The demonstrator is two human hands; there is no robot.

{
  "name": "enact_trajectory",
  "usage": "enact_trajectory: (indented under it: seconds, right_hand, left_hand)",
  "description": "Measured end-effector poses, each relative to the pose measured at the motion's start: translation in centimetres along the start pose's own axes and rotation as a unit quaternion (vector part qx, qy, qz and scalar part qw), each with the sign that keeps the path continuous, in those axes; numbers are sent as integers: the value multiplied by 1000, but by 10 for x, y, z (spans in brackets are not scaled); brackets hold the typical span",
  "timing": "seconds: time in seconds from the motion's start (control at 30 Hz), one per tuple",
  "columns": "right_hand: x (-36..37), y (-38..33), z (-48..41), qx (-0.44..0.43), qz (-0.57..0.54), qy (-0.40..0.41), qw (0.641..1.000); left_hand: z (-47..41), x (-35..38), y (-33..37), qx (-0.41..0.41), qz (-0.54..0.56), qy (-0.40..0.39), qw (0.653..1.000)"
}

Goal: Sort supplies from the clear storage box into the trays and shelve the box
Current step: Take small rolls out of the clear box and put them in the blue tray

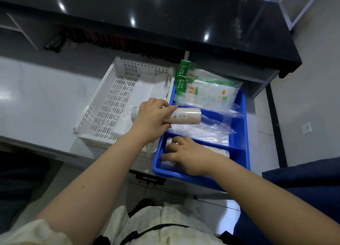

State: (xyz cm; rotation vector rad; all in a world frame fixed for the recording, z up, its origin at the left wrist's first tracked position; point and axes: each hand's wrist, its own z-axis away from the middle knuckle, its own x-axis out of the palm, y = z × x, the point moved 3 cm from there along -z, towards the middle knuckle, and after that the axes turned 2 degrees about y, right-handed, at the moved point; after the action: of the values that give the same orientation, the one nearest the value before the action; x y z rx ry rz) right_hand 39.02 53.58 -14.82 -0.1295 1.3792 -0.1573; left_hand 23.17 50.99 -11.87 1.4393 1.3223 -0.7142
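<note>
The person stands at a pale counter (pixel 36 90) with both bare forearms reaching out over it, and a glossy black worktop (pixel 165 14) runs across a level higher behind. The left hand (pixel 150 119) holds a beige roll (pixel 187 116) with a barcode label, fingers curled over the top of it and thumb underneath, so the roll lies sideways in the air just above the line where the white basket (pixel 110 104) meets the blue tray (pixel 245 134). One end of the roll pokes out over the basket, the longer end reaches over the tray's middle compartment. The right hand (pixel 185 152) is down in the tray's nearest compartment, fingers bent and a little apart over the left end of a white roll (pixel 219 151) that lies along the compartment, thumb stretched along its near side. The middle compartment holds loose clear plastic bags (pixel 206 130). The far compartment is stacked with green-and-white packets (pixel 206 86), which lean up past the tray's back rim. The white basket sits just left of the tray, touching it, with something pale and plastic lying on its floor that I cannot make out
</note>
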Motion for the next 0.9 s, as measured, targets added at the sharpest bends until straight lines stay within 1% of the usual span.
enact_trajectory:
  seconds: [0.23, 0.47, 0.63, 0.73, 0.9]
  right_hand:
    - [-10, -4, 3, -12, 16, -4, 1000]
    - [-8, -5, 8, 30, 26, -6, 999]
    - [-18, -10, 12, 65, 20, 9, 998]
    - [-26, -9, 21, 110, -4, 25, 994]
    - [-38, -15, 42, 220, -123, 53, 966]
  left_hand:
    - [-4, 0, 0, -4, 16, 11, 1000]
    - [-5, -2, 1, -1, 19, 12, 1000]
    - [-8, -5, 6, 17, 16, 13, 1000]
    - [-13, -10, 13, 32, 14, 20, 999]
    - [-21, -20, 25, 65, 11, 36, 997]
